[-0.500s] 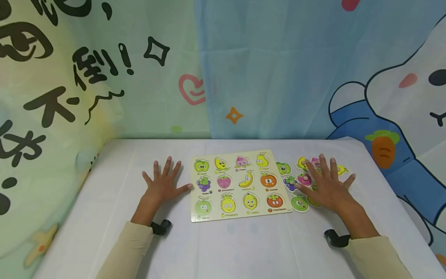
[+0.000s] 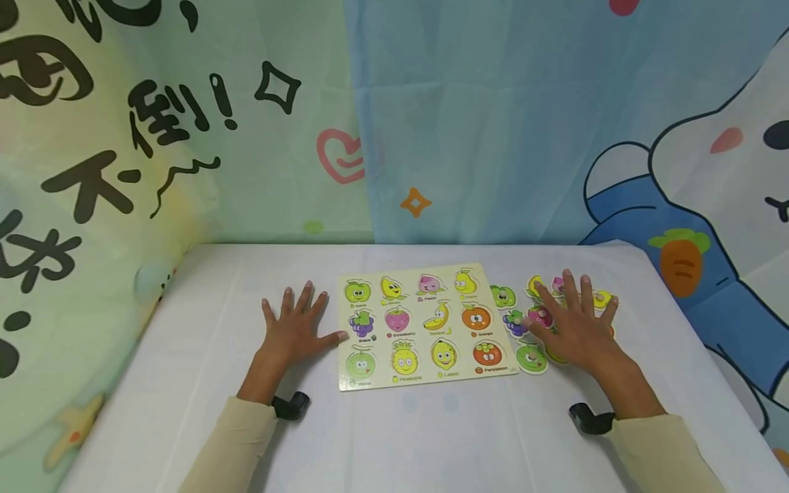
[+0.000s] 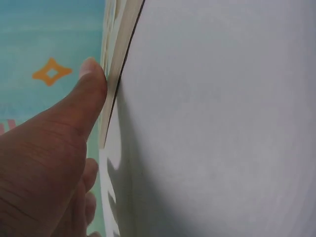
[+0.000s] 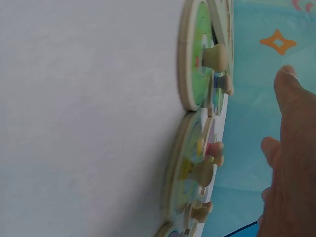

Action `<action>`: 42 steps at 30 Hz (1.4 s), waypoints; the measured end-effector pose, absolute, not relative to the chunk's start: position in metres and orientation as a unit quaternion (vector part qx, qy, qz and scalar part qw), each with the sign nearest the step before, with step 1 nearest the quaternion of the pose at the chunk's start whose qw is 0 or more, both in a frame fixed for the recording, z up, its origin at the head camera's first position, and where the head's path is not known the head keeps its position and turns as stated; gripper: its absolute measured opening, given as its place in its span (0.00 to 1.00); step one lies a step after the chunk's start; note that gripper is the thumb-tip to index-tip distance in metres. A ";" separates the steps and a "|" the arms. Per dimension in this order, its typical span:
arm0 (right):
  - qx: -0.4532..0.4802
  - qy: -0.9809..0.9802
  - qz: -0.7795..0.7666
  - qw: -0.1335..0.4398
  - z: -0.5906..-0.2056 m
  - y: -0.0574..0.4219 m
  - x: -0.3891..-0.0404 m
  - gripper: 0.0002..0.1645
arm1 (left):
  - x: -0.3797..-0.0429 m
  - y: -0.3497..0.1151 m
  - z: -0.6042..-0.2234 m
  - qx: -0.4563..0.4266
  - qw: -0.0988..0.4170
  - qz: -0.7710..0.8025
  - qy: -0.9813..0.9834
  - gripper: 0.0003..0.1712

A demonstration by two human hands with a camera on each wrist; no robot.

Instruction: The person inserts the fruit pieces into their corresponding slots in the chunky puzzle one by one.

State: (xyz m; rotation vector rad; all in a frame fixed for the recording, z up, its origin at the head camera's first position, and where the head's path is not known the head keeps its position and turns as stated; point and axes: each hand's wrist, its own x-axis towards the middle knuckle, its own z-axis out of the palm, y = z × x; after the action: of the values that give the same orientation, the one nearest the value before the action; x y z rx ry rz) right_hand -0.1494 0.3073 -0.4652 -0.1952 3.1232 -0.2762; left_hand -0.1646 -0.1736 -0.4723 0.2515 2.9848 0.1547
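A cream wooden fruit puzzle board point(image 2: 424, 342) lies on the table, printed with several smiling fruits. My left hand point(image 2: 292, 337) is spread beside its left edge, with the thumb tip at that edge; in the left wrist view the thumb point(image 3: 89, 94) appears against the board's side. To the right of the board lie loose fruit pieces, among them a green round piece point(image 2: 531, 359), a grape piece point(image 2: 514, 323) and an apple piece point(image 2: 503, 296). Over several of them my right hand point(image 2: 582, 335) spreads its fingers, holding nothing and partly hiding them. Wooden knobs point(image 4: 215, 58) stick up from the pieces.
A white cloth point(image 2: 431, 438) covers the table. Behind it hangs a printed curtain point(image 2: 493, 137) with a cartoon animal at the right. Each wrist bears a black camera mount, such as the left one point(image 2: 292, 406).
My left hand has shifted slightly right, closer to the board. The right hand has drifted a little left, its fingers somewhat less spread. Board and pieces stay in place.
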 end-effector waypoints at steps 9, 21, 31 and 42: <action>-0.078 0.978 -0.154 -0.115 -0.462 0.292 -0.166 0.35 | -0.161 -0.167 -0.468 0.111 0.070 0.094 0.987 0.55; 0.077 0.910 -0.395 -0.100 -0.464 0.267 -0.184 0.21 | -0.156 -0.158 -0.471 0.136 0.051 0.172 0.974 0.48; 0.069 0.932 -0.353 -0.035 -0.476 0.254 -0.196 0.21 | -0.156 -0.149 -0.473 0.133 0.060 0.204 0.968 0.42; 0.023 0.969 -0.243 -0.026 -0.478 0.248 -0.203 0.17 | -0.153 -0.150 -0.477 0.131 0.049 0.220 0.965 0.45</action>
State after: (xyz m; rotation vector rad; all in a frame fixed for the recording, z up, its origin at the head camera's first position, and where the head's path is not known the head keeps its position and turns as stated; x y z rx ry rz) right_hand -0.2033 0.2479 -0.4783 0.0720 3.0969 -0.7773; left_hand -0.1529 -0.1498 -0.4771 0.3999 2.9414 0.6702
